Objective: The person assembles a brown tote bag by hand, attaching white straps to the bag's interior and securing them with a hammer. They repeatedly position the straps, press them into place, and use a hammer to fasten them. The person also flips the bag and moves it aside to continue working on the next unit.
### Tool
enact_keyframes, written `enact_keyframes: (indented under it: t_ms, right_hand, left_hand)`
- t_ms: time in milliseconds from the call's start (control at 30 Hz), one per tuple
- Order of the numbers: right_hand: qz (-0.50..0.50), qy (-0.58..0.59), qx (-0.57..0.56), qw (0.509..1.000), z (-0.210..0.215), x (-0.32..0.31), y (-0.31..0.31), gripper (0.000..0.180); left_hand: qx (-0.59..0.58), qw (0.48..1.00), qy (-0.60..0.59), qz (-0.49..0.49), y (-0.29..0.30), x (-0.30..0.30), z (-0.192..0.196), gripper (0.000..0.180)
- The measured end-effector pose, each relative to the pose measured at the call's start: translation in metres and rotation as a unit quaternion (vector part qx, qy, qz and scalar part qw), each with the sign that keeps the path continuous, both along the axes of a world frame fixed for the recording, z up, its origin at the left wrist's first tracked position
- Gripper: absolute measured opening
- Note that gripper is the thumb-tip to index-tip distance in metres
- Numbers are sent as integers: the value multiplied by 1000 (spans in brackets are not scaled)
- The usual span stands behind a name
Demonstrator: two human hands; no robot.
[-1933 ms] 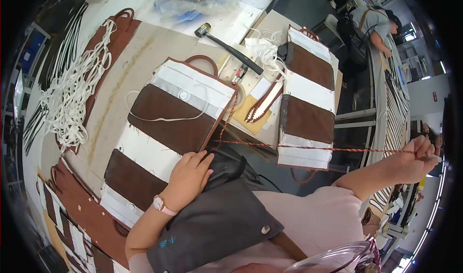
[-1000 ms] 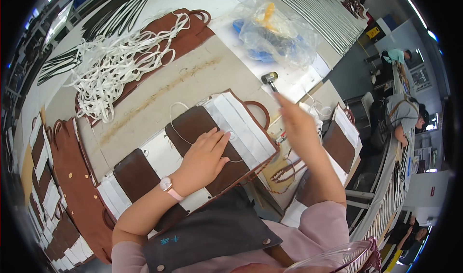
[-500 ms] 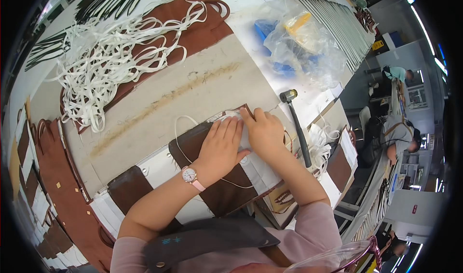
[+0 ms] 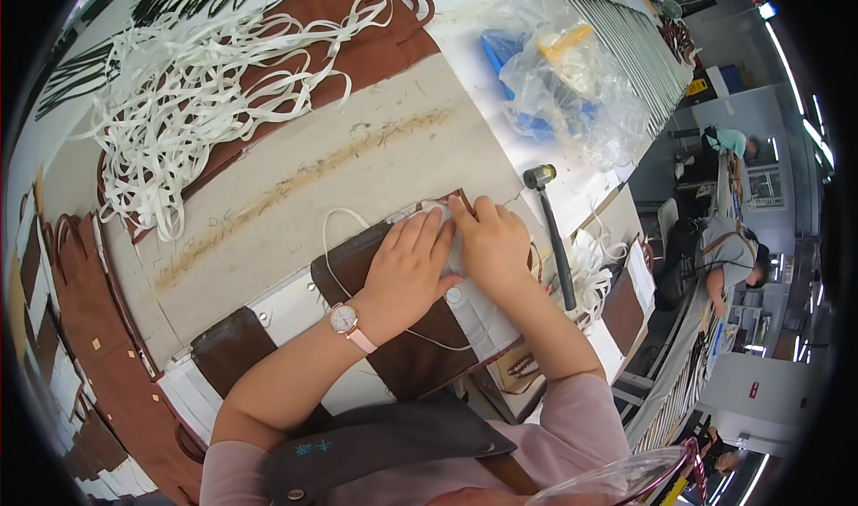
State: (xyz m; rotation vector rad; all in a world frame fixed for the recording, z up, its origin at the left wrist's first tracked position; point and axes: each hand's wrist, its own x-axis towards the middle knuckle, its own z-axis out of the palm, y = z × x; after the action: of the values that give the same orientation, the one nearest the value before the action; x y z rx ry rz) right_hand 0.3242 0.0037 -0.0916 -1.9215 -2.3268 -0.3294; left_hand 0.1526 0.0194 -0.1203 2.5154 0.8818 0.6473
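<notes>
Beneath both hands lies a bag panel [image 4: 420, 363] with broad dark brown and white bands and small metal snaps. My left hand [image 4: 407, 269] rests flat on it, fingers stretched toward the far edge; a watch is on that wrist. Beside it, my right hand [image 4: 492, 242] is closed at the panel's far right corner. Its index fingertip presses the narrow brown edge and the other fingers are bent; the thumb is hidden. A thin white cord [image 4: 327, 238] loops out beyond the panel, passes under my left hand and reappears on the near side.
A hammer [image 4: 556, 242] lies right of my right hand. Crumpled plastic bags [image 4: 572, 77] and white ribbon [image 4: 590, 269] are beyond and beside it. A tangle of white strips [image 4: 170, 122] covers reddish-brown leather [image 4: 393, 46]. More leather [image 4: 98, 318] lies left. Other people work far right.
The view has shifted slightly. Both hands stay at the panel's far edge, with my right index finger barely moved along the corner.
</notes>
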Motion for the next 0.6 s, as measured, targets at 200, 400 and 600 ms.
enact_keyframes:
  t_ms: [200, 400, 600]
  right_hand:
    - [-31, 0, 17, 999, -4, 1, 3, 40]
    - [-53, 19, 47, 997, 0, 10, 11, 40]
    - [-4, 24, 18, 1000, -7, -2, -7, 40]
  left_hand:
    - [5, 1000, -1, -3, 0, 0, 3, 71]
    - [12, 1000, -6, -2, 0, 0, 1, 70]
    - [13, 1000, 5, 2, -4, 3, 0, 73]
